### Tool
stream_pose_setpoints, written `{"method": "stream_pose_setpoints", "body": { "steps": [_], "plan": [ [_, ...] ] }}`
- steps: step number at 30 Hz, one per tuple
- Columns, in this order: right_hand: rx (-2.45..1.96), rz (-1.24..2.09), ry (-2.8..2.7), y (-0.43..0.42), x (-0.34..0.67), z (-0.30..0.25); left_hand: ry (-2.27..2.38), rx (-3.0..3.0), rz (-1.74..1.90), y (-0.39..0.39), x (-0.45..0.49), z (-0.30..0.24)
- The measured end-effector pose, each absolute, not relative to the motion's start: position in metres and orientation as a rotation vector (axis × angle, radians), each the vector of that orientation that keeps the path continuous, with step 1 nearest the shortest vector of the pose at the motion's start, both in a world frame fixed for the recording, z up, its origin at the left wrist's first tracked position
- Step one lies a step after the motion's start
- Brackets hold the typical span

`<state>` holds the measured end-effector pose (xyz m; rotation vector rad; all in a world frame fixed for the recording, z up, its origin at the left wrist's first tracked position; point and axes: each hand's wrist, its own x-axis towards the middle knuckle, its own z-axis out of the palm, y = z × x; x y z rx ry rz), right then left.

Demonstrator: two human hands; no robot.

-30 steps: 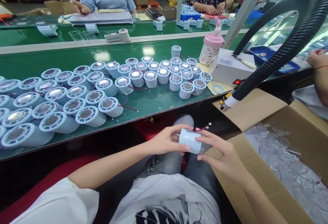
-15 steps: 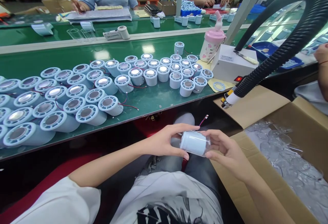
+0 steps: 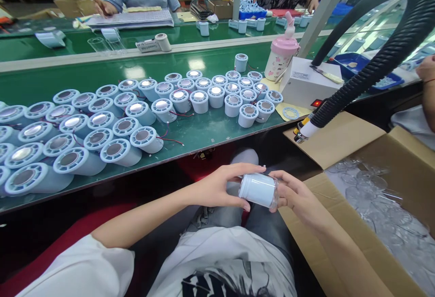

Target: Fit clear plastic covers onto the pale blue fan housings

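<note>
Above my lap, a light-blue cylindrical housing (image 3: pixel 256 189) lies on its side between my two hands. A clear plastic cover (image 3: pixel 274 193) surrounds it, its end showing at the right. My left hand (image 3: pixel 222 186) grips the left end, thumb below and fingers above. Closed around the right end of the cover is my right hand (image 3: pixel 291 193), with some fingertips hidden behind it. On the green bench ahead stand several similar light-blue housings (image 3: pixel 144 136) with round metallic discs on top and thin red and black wires.
An open cardboard box (image 3: pixel 340 215) at the right holds several clear plastic covers (image 3: pixel 380 211). A black corrugated hose (image 3: pixel 367 70) arches over a white box-shaped device (image 3: pixel 306 82). A pink-lidded bottle (image 3: pixel 280 59) stands beside it. Co-workers sit across the bench.
My right hand's fingers have shifted around the end of the cover. The wire that stuck up behind the housing hardly shows now. Across the bench, a co-worker's hands have moved apart.
</note>
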<state>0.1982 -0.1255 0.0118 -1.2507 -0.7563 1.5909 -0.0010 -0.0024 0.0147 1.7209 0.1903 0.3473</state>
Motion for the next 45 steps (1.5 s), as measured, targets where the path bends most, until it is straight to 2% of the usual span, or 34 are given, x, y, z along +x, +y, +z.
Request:
{"method": "stream_pose_setpoints", "body": {
  "steps": [8, 15, 23, 33, 37, 41, 45],
  "plan": [
    [-1.255, 1.661, -0.705, -0.127, 0.194, 0.011, 0.150, 1.714, 0.374, -0.001, -0.001, 0.014],
    [-1.178, 1.494, -0.888, -0.135, 0.192, 0.024, 0.227, 1.578, 0.288, -0.008, -0.004, 0.026],
    [-1.327, 1.275, -0.955, -0.147, 0.194, 0.040, 0.284, 1.569, 0.302, -0.009, -0.005, 0.039],
    [-1.357, 0.999, -0.825, -0.185, 0.205, 0.064, 0.436, 1.552, 0.385, 0.013, -0.012, 0.025],
    [-1.410, 0.903, -0.765, -0.209, 0.204, 0.066, 0.535, 1.446, 0.308, 0.012, 0.005, 0.016],
    [-1.644, 0.578, -0.630, -0.257, 0.217, 0.053, 0.676, 1.243, 0.212, 0.005, 0.032, 0.006],
    [-2.200, -0.200, -0.044, -0.375, 0.230, 0.021, 0.749, 1.174, 0.141, 0.004, 0.065, -0.015]
  ]
}}
